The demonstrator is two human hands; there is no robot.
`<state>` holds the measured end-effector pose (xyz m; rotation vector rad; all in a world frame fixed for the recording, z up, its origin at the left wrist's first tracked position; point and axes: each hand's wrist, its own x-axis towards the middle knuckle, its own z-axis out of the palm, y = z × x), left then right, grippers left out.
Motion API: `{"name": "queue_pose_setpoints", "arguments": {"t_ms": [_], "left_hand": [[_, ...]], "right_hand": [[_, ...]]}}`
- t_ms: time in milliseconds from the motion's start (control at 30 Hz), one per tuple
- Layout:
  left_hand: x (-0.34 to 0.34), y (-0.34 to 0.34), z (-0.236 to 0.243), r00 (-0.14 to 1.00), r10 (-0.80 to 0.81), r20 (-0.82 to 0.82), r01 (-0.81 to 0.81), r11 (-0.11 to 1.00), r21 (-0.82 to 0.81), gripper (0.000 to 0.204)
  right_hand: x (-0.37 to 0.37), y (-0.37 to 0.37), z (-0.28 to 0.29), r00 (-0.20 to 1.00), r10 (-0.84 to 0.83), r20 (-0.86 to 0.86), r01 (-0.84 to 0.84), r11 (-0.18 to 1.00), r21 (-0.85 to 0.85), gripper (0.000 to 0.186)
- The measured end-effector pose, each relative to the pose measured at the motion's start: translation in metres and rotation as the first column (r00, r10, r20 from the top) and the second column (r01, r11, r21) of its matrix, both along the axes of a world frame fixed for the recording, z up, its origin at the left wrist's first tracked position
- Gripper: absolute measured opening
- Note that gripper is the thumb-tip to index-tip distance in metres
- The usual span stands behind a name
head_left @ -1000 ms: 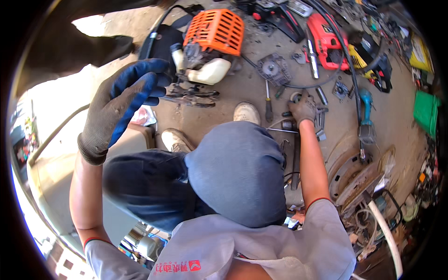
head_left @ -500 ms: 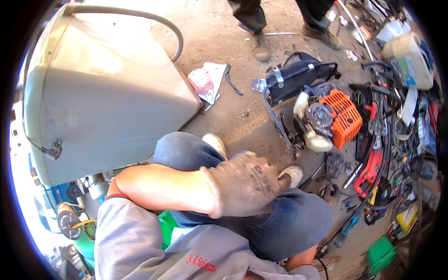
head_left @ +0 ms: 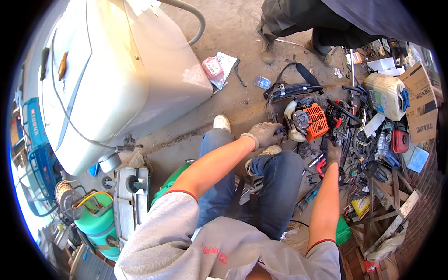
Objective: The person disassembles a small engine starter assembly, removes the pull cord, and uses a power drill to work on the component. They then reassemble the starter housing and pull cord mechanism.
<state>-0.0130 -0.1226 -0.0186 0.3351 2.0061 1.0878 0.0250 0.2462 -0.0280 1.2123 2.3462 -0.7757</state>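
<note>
I sit on the ground with my knees up in blue jeans [head_left: 275,186]. A small orange and black engine [head_left: 308,120] with a white tank lies on the concrete just past my feet. My left hand [head_left: 263,134], in a dirty grey glove, is curled against the engine's near left side. My right hand [head_left: 332,153], also gloved, rests on the black parts and tools just right of the engine; its fingers are hidden among them. A black carrying harness [head_left: 291,86] lies behind the engine.
A large white tank [head_left: 116,70] fills the left. Another person's legs [head_left: 298,23] stand at the top. A yellowish jerry can [head_left: 385,95], a cardboard box [head_left: 422,102] and scattered tools crowd the right. A green sprayer tank [head_left: 95,219] sits at lower left.
The view has swung to the left. My left hand went from raised high, across my knee, out to the engine. My right hand stays among the tools.
</note>
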Motion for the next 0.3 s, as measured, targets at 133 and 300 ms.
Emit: {"name": "queue_pose_setpoints", "arguments": {"t_ms": [133,300], "left_hand": [[0.037,-0.047,0.083,0.960,0.281,0.020,-0.280,0.949,0.145,0.047],[0.059,-0.149,0.226,0.817,0.556,0.153,-0.567,0.823,0.033,0.038]], "right_hand": [[-0.008,0.050,0.110,0.952,0.267,0.151,-0.300,0.914,0.273,0.050],[0.005,0.057,0.294,0.917,0.216,0.335,-0.324,0.893,0.312,0.058]]}}
